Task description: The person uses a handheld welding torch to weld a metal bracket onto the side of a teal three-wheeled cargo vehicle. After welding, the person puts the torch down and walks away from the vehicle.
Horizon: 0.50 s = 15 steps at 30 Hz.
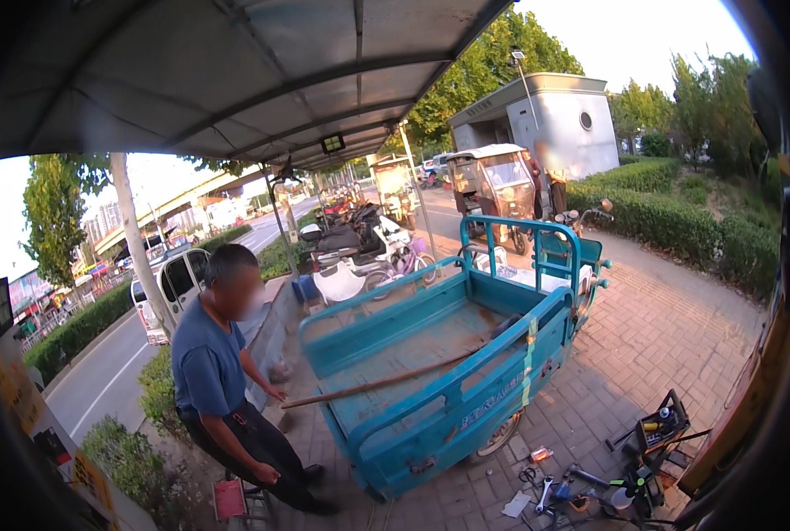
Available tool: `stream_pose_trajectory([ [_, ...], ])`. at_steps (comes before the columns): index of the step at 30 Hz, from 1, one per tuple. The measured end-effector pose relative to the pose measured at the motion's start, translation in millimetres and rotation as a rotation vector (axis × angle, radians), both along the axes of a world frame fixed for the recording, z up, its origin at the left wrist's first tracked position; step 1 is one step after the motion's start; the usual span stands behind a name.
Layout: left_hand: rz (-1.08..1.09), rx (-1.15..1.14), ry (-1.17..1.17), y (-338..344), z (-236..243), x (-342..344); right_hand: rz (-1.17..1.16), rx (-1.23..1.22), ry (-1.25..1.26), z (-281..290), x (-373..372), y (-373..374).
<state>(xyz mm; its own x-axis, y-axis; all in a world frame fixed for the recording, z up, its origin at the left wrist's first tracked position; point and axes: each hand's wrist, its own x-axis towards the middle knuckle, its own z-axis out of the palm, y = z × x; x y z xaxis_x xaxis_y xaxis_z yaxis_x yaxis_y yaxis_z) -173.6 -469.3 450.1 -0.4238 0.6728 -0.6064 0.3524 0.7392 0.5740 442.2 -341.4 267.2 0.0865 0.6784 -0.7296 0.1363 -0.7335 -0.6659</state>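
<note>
Neither my left hand nor my right hand shows in the head view. Ahead of me stands a teal cargo tricycle [413, 442], its open bed toward me and its handlebars at the far right. A long wooden pole [386, 382] lies slanted in the bed, one end jutting out past the near left corner. Close to that end is the open hand [274, 392] of another person [207, 354] in a blue T-shirt, apart from the pole. A wrench [545, 494] and several other tools lie on the paving at lower right.
A black toolbox [659, 429] sits at the right beside the loose tools. A low red-topped stool [230, 498] stands by the other person's feet. Parked scooters [351, 243] and a covered three-wheeler [492, 190] are farther back. A metal canopy [236, 71] hangs overhead; hedges [678, 221] line the right.
</note>
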Motion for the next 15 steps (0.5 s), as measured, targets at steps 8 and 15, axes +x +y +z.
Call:
stream_pose_trajectory([
  [8, 0.004, -0.032, 0.017, -11.0, -19.3, -4.1, 0.491, 0.166, -0.359, -4.6, 21.4, 1.6],
  [15, 0.005, -0.063, 0.029, -22.3, -24.8, -4.8, 0.230, 0.218, -0.254, -44.3, 34.8, -20.3],
])
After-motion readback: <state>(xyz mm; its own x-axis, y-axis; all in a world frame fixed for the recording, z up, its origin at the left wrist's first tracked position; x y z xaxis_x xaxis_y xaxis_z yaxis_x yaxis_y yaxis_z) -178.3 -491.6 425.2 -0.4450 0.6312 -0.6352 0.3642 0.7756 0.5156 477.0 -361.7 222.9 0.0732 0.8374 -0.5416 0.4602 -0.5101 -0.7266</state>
